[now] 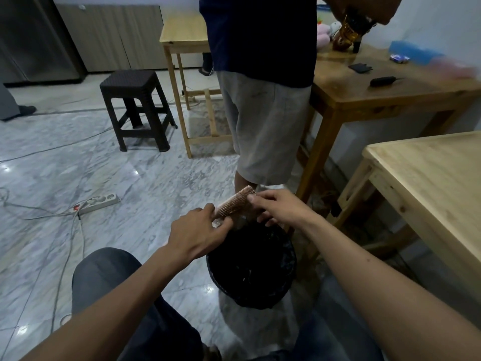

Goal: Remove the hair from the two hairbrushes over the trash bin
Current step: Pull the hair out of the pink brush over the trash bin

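One hairbrush in view, pinkish, bristles up, held just above the far rim of the trash bin. Its handle end is buried under the left hand, so can't see how long it is. Second brush: not visible anywhere.

Left hand: fingers curled round the near end of the brush, gripping it. Right hand: thumb and fingertips pinched at the far end of the bristles; the other fingers curl under. Whether there's hair between them is too small to tell.

Bin: one, black liner, inside too dark to read the contents.

Beyond the bin stands a second person, cut off above the chest, feet partly behind the hands.

Tables: three. Pale one right of the bin, darker one behind it with small dark items, blurred, and a pale one farther back. One dark stool far left of the bin. One power strip on the floor left of it, cables trailing.
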### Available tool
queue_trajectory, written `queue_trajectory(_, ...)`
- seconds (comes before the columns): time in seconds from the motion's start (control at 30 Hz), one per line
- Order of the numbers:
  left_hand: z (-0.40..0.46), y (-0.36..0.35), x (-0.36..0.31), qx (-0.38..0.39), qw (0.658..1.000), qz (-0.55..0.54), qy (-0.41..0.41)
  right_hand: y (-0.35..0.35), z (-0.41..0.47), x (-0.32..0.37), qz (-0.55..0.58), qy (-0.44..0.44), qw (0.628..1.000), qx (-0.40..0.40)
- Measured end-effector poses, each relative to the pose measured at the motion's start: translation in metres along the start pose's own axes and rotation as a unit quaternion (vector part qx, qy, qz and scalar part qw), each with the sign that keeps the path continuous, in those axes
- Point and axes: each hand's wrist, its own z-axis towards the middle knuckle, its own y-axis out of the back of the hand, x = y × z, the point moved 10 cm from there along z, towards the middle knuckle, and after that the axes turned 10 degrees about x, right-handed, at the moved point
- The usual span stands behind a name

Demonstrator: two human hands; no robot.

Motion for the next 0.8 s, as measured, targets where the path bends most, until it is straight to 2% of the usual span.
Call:
queue_trajectory(0.13, -0.001, 0.007, 0.011, -0.018, 0.999, 0.039, 0.015, 0.020, 0.004, -0.001, -0.019, 0.008, 0.994, -0.107)
queue_trajectory(0.2, -0.001, 0.007, 0.025, -0.009, 0.998, 0.043, 0.041, 0.026, -0.001, 0.000, -0.042, -0.003, 0.992, -0.120)
queue_trajectory(0.33, 0.000, 0.003, 0.056, 0.016, 0.993, -0.020, 0.118, 0.041, -0.016, -0.003, -0.058, -0.019, 0.988, -0.140)
queue_trajectory(0.4, -0.001, 0.003, 0.062, 0.014, 0.991, -0.032, 0.128, 0.045, -0.018, -0.011, -0.078, -0.041, 0.988, -0.129)
queue_trajectory(0.53, -0.003, 0.003, 0.048, 0.003, 0.996, -0.015, 0.092, 0.022, -0.014, -0.023, -0.174, -0.087, 0.981, 0.001)
queue_trajectory(0.6, -0.003, 0.005, 0.034, -0.012, 0.998, -0.001, 0.066, 0.006, -0.012, -0.022, -0.152, -0.090, 0.983, 0.048)
queue_trajectory(0.7, -0.003, 0.007, 0.014, -0.039, 0.999, 0.030, 0.021, -0.005, -0.008, -0.010, -0.041, -0.049, 0.997, 0.034)
queue_trajectory(0.8, -0.004, 0.009, 0.002, -0.055, 0.998, 0.043, -0.004, 0.001, -0.004, 0.004, -0.055, 0.015, 0.998, -0.036)
